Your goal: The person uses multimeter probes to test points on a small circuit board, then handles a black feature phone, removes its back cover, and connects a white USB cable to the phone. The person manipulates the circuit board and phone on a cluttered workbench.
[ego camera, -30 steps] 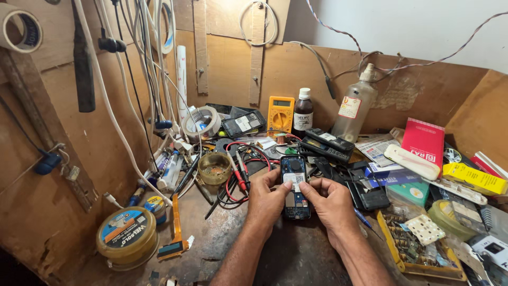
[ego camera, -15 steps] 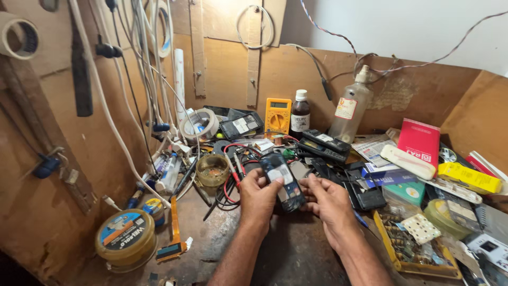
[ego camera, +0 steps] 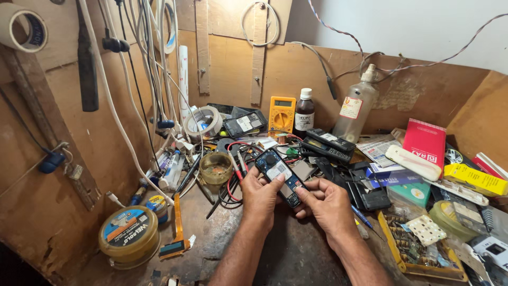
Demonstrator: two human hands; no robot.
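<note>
Two bare forearms are seen entering from the bottom edge. No sleeves are worn below the elbows, and the wrists are left uncovered. The left hand and the right hand are ungloved. Short, trimmed nails are shown on the fingers. Fine hair is seen along both forearms.

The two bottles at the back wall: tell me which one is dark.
The dark one is the small brown bottle with a white cap, right beside the yellow multimeter. The other, the taller clear bottle, stands further right and is see-through.
</note>
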